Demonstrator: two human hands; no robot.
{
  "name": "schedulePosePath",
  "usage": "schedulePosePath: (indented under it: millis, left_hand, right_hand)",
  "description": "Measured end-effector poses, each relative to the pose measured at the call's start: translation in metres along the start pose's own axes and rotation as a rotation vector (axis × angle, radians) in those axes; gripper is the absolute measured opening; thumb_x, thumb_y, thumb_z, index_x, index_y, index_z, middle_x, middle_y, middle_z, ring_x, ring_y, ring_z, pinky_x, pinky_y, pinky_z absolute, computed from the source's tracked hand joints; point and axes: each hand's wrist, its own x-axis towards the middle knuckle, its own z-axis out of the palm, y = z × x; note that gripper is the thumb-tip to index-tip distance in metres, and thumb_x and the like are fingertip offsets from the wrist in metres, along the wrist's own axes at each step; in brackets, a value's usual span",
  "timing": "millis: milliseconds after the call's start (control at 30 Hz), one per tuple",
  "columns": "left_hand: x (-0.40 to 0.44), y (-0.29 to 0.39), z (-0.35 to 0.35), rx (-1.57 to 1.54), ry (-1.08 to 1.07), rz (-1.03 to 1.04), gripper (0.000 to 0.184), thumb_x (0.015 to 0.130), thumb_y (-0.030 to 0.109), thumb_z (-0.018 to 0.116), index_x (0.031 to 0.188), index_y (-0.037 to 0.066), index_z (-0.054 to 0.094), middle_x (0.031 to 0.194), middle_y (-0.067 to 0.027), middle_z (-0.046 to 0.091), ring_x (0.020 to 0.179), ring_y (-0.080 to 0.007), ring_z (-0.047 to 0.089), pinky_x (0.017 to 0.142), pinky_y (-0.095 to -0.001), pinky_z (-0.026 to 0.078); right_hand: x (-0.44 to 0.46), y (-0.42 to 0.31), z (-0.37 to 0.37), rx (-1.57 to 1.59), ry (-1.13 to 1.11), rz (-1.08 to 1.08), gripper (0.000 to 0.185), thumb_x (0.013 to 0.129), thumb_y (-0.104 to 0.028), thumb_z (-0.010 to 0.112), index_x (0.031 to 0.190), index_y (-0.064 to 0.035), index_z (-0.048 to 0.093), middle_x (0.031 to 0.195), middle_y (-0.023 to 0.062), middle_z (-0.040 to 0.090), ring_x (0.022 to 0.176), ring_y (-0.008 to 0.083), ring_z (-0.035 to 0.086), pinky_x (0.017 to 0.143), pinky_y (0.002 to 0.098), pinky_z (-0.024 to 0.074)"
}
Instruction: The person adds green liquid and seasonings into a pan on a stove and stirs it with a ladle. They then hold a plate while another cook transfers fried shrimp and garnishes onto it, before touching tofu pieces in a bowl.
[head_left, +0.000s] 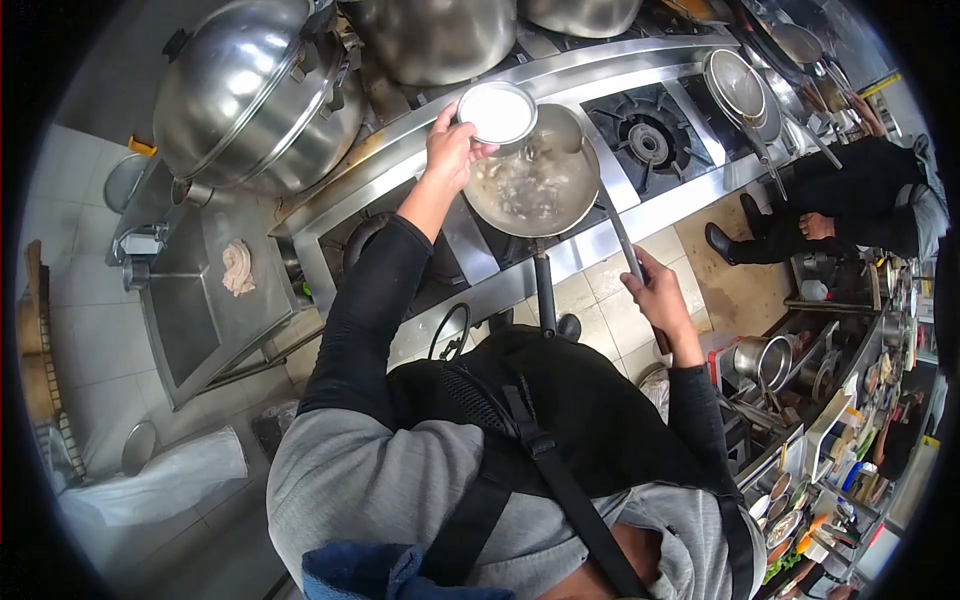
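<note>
Hands of the operator: two, each engaged with one item; left hand (450, 155): closed about one small round bowl (498, 112), thumb and fingers pinching it at its left and lower side; right hand (660, 300): fingers wrapped round one long-handled ladle (625, 242), gripping the handle with a length of it projecting below the fist; bowl: quantity one, with white contents, located to the upper right of the left palm, over the upper left edge of one pan (530, 205); contact between bowl and pan rim: cannot be determined from this view; ladle: quantity one, handle running up and leftward from the right grip, scoop end at the upper right part of the pan, well apart from the fist; pan: quantity one, holding bubbling liquid, its single dark handle (544, 290) pointing toward the operator and lying between the two hands, untouched by either; adjacent equipment: one burner (650, 145) to the right of the pan; two large pots (432, 40) behind it, both cropped by the view; one domed steel vessel (235, 100) to the left; one cloth (237, 267) in one sink (185, 310)
</note>
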Motion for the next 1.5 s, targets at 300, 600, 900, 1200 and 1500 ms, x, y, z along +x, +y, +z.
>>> schedulePosePath:
  millis: [300, 600, 900, 1200, 1500]
  left_hand:
    - [0.002, 0.000, -0.005, 0.051, -0.001, 0.056, 0.068, 0.086, -0.006, 0.053, 0.150, 0.007, 0.034, 0.109, -0.0135, 0.062, 0.077, -0.0240, 0.071, 0.060, -0.0365, 0.064]
    - [0.002, -0.009, -0.004, 0.184, 0.014, 0.161, 0.067, 0.085, -0.009, 0.051, 0.149, 0.004, 0.037, 0.124, -0.0154, 0.057, 0.083, -0.0259, 0.072, 0.060, -0.0338, 0.065]
    - [-0.001, -0.002, -0.002, 0.011, -0.003, 0.007, 0.072, 0.084, -0.008, 0.051, 0.151, 0.006, 0.031, 0.112, -0.0168, 0.062, 0.079, -0.0284, 0.071, 0.062, -0.0386, 0.065]
    - [-0.007, 0.006, 0.010, -0.030, -0.042, 0.008, 0.073, 0.083, -0.006, 0.051, 0.152, 0.008, 0.030, 0.107, -0.0182, 0.064, 0.076, -0.0284, 0.071, 0.063, -0.0386, 0.065]
    - [-0.004, 0.002, -0.003, -0.010, -0.044, 0.041, 0.073, 0.084, -0.006, 0.053, 0.152, 0.008, 0.031, 0.108, -0.0168, 0.064, 0.075, -0.0275, 0.071, 0.064, -0.0385, 0.065]
  right_hand:
    - [-0.006, -0.003, 0.031, 0.857, -0.360, 0.354, 0.033, 0.093, -0.009, 0.065, 0.123, 0.0041, 0.061, 0.076, -0.0003, 0.057, 0.056, 0.0037, 0.050, 0.045, 0.0200, 0.0379]
    - [-0.030, -0.020, -0.005, 0.625, -0.261, 0.276, 0.048, 0.093, -0.005, 0.064, 0.138, 0.0056, 0.053, 0.073, -0.0031, 0.054, 0.052, 0.0028, 0.048, 0.044, 0.0192, 0.0394]
    - [-0.008, 0.000, -0.004, 0.233, -0.073, 0.070, 0.052, 0.092, -0.011, 0.068, 0.140, 0.0039, 0.052, 0.068, -0.0020, 0.053, 0.054, 0.0056, 0.049, 0.049, 0.0237, 0.0421]
    - [-0.005, -0.004, 0.034, 0.766, -0.326, 0.320, 0.036, 0.094, -0.008, 0.064, 0.127, 0.0047, 0.059, 0.074, 0.0001, 0.057, 0.058, 0.0053, 0.051, 0.046, 0.0211, 0.0403]
    - [-0.033, -0.026, -0.001, 0.777, -0.273, 0.325, 0.043, 0.093, -0.005, 0.063, 0.133, 0.0073, 0.055, 0.075, -0.0009, 0.055, 0.053, 0.0045, 0.049, 0.044, 0.0195, 0.0388]
